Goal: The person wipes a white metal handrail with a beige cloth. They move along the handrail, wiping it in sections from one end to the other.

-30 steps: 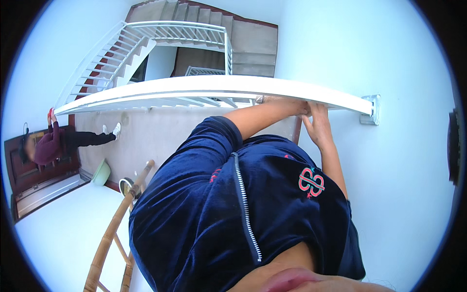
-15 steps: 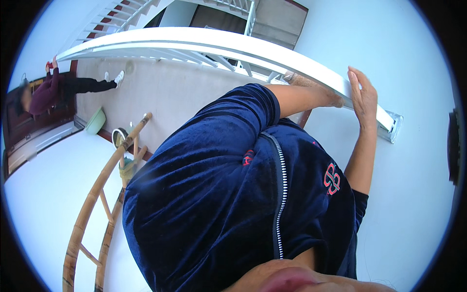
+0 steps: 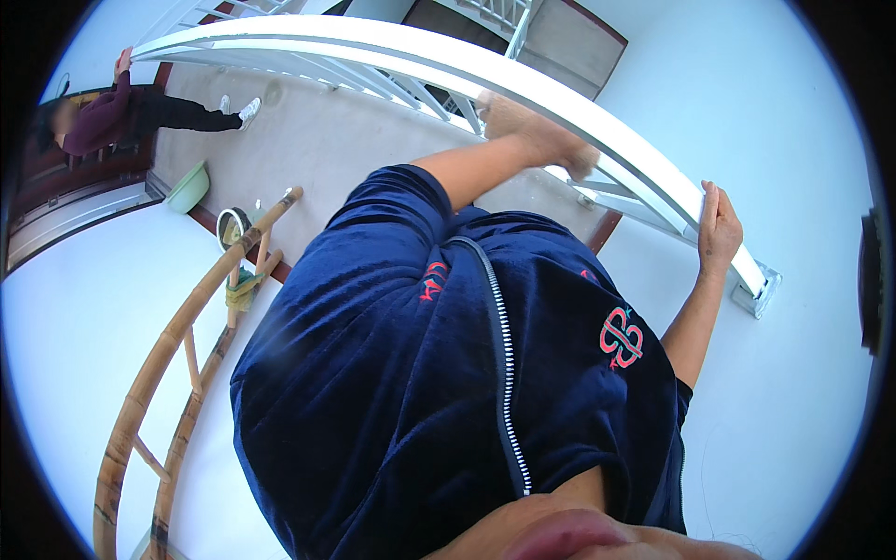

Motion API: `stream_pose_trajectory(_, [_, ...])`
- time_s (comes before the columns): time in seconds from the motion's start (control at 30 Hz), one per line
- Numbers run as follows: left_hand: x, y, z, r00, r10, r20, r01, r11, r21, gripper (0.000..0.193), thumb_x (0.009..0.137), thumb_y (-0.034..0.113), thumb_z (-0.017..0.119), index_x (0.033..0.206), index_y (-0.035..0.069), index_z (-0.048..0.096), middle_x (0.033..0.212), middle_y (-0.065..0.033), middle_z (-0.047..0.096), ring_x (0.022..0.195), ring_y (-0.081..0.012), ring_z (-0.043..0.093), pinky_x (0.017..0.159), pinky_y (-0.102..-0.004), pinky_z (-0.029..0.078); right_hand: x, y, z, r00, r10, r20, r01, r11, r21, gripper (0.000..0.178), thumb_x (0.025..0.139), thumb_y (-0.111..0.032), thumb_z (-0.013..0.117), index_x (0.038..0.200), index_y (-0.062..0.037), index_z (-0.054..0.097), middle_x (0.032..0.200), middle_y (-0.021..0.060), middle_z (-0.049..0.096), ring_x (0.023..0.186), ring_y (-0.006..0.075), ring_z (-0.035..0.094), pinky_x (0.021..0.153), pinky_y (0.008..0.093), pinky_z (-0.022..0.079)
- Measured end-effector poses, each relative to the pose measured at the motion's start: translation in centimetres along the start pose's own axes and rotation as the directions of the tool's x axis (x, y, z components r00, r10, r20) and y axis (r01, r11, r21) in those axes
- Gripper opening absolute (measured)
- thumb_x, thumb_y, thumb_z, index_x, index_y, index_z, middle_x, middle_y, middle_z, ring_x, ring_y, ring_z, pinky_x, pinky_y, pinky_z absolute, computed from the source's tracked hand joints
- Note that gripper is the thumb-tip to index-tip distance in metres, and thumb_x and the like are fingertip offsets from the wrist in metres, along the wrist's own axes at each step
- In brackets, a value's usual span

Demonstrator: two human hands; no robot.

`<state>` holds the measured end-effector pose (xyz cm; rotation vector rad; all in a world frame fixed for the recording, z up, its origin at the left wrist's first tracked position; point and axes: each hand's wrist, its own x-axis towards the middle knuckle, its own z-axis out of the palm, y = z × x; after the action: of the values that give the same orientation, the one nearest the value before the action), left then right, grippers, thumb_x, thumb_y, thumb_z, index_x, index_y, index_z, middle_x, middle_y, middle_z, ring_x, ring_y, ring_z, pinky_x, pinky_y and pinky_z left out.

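Observation:
A white stair railing (image 3: 392,49) arches across the view above my dark blue velvet top. My left hand (image 3: 551,142) reaches to the upright bars just under the handrail. Motion smears its curled fingers, and a brownish blurred shape (image 3: 502,114) sticks out beside them. I cannot make out what this is. Near the railing's right end, my right hand (image 3: 720,226) grips the handrail, its fingers together along the edge and the thumb hidden.
A person in a maroon top (image 3: 98,121) holds the railing's far left end. A bamboo ladder (image 3: 177,331) leans at the left, near a pale green basin (image 3: 189,189). The railing ends at a metal bracket (image 3: 758,291) on the pale wall. Stairs with white bars rise behind.
My left hand has moved left along the railing, away from my right hand. The right fingers, raised and spread before, now close on the handrail. The whole view has shifted slightly.

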<state>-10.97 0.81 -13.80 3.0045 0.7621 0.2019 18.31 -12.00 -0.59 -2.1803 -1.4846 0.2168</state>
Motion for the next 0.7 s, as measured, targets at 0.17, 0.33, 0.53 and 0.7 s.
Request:
stream_pose_trajectory(0.17, [-5.1, -6.8, -1.0, 0.995, -0.053, 0.09, 0.053, 0.999, -0.003, 0.042, 0.082, 0.045, 0.079, 0.107, 0.013, 0.069, 0.099, -0.0052, 0.076, 0.09, -0.0194, 0.073, 0.077, -0.0286, 0.058, 0.1, 0.1, 0.4, 0.997, -0.017, -0.077, 0.017, 1.0, 0.004, 0.032, 0.102, -0.039, 0.057, 0.105, -0.0152, 0.078, 0.079, 0.0049, 0.069, 0.071, 0.0154, 0.061, 0.069, 0.0305, 0.05])
stream_pose_trajectory(0.33, [-10.4, -13.4, -3.5, 0.936, -0.23, 0.267, 0.227, 0.973, 0.045, 0.052, 0.08, 0.051, 0.077, 0.114, 0.013, 0.07, 0.103, -0.0113, 0.075, 0.093, -0.0276, 0.073, 0.082, -0.0376, 0.057, 0.1, 0.4, 0.9, 0.991, -0.022, -0.135, 0.028, 0.999, 0.043, 0.027, 0.101, -0.035, 0.061, 0.104, -0.0141, 0.078, 0.074, 0.0024, 0.069, 0.066, 0.0116, 0.06, 0.066, 0.0288, 0.049])
stream_pose_trajectory(0.53, [-16.5, -22.2, -6.4, 0.878, -0.348, 0.327, 0.27, 0.927, 0.262, 0.049, 0.077, 0.046, 0.082, 0.114, 0.016, 0.071, 0.11, -0.009, 0.074, 0.104, -0.026, 0.07, 0.091, -0.0387, 0.055, 0.3, 0.7, 1.0, 0.988, -0.018, -0.155, 0.026, 0.999, 0.047, 0.023, 0.1, -0.03, 0.063, 0.101, -0.013, 0.078, 0.073, 0.0019, 0.068, 0.065, 0.0105, 0.06, 0.064, 0.028, 0.049])
stream_pose_trajectory(0.7, [-17.4, -25.3, -6.0, 0.728, -0.513, 0.454, 0.39, 0.855, 0.342, 0.046, 0.083, 0.048, 0.074, 0.115, 0.016, 0.073, 0.115, -0.0083, 0.074, 0.108, -0.0287, 0.069, 0.097, -0.0411, 0.053, 0.5, 0.7, 0.9, 0.985, -0.043, -0.164, 0.05, 0.998, 0.041, 0.021, 0.098, -0.027, 0.063, 0.099, -0.0116, 0.078, 0.073, 0.0024, 0.068, 0.064, 0.0105, 0.059, 0.063, 0.0275, 0.048])
